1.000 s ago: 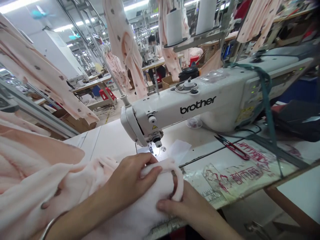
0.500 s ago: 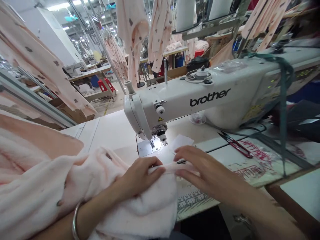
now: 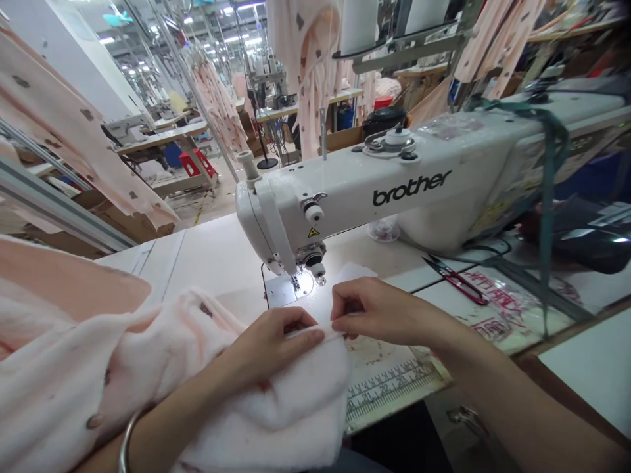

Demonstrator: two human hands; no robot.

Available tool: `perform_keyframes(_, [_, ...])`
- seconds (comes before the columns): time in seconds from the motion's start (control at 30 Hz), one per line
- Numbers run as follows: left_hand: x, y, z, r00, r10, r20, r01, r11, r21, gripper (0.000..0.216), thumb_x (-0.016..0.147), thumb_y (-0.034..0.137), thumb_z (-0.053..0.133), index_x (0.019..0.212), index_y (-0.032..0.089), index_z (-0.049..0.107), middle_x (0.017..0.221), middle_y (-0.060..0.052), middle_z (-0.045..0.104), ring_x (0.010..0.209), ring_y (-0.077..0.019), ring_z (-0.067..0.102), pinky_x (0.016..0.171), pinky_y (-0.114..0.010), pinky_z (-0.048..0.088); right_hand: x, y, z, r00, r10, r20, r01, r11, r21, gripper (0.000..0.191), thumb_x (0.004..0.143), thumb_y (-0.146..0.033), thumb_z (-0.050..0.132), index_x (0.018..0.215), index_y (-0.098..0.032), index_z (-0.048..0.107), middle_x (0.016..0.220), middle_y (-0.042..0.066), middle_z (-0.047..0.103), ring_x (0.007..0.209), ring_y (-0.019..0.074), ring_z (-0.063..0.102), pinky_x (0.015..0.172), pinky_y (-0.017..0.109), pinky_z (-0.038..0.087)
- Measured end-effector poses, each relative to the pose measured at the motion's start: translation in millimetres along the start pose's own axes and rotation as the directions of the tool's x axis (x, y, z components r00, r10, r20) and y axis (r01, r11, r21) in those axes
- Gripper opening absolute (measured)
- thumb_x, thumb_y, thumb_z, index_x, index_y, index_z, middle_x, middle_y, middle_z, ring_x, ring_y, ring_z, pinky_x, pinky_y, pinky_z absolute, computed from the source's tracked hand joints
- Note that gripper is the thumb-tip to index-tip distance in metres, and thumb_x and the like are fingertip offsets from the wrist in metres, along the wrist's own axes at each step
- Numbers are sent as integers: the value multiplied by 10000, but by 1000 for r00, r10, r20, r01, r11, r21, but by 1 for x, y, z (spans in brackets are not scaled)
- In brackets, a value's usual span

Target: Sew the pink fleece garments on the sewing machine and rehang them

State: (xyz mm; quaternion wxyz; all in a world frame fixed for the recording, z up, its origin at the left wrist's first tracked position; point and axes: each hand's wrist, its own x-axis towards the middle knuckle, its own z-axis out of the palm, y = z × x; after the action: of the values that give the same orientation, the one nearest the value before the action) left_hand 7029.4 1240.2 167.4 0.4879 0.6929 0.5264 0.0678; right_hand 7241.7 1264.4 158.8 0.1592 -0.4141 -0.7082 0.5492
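Observation:
A pale pink fleece fabric (image 3: 290, 420) with dark spots spreads over the left of the table and hangs over the front edge. My left hand (image 3: 283, 345) pinches its upper folded edge between thumb and fingers. Just to the right, my right hand (image 3: 369, 309) is closed on the corner of the same edge, fingertips pressed together. Both hands are in front of the sewing machine's lit needle area (image 3: 296, 284), and the fabric edge lies apart from the presser foot. Behind my right hand, a white piece of paper or cloth (image 3: 357, 270) is partly covered.
The white sewing machine (image 3: 355, 197) spans the table's back. Red-handled thread snips (image 3: 458, 282) lie at right, near red-printed plastic (image 3: 497, 302). A ruler strip (image 3: 389, 387) runs along the front edge. A green strap (image 3: 547, 217) hangs from the machine; spotted garment pieces (image 3: 73, 125) hang at left.
My right hand has closed its spread fingers onto the fabric's corner and shifted slightly left. My left hand keeps its pinch. The camera view has moved a little.

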Motion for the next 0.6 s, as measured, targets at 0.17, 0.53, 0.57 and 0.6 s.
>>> perform_keyframes(0.17, [0,1,6,998,52,-45,-55,996,-72,303,834,431,544,906,163,665,862,-12,660,813,-148,562,697,-233,403,-5,-3,0,1000,7,8,-7,1000,-9,18,744,-167,555,732,-180,560,702,-8,615,637,119,587,544,216,436])
perform_keyframes(0.53, [-9,4,16,963,110,-247,-115,993,-4,141,762,306,611,785,180,671,745,30,665,707,-119,555,664,-217,399,-26,-14,1,999,44,-7,-45,986,-161,133,803,-313,636,897,-220,621,767,-40,603,707,111,537,602,221,380])
perform_keyframes(0.57, [-9,4,16,964,100,-247,-108,994,-18,147,764,313,610,783,179,669,751,27,668,715,-121,558,666,-216,399,-25,-13,3,998,62,-13,-63,990,-126,107,823,-311,603,836,-206,622,712,-38,592,668,106,529,581,221,372])
perform_keyframes(0.6, [-9,3,16,966,89,-243,-101,994,-36,155,768,322,610,784,179,667,760,25,670,723,-122,559,669,-213,400,-23,-11,4,997,78,-16,-79,994,-78,126,834,-309,582,794,-195,616,684,-34,591,650,105,529,568,219,371])
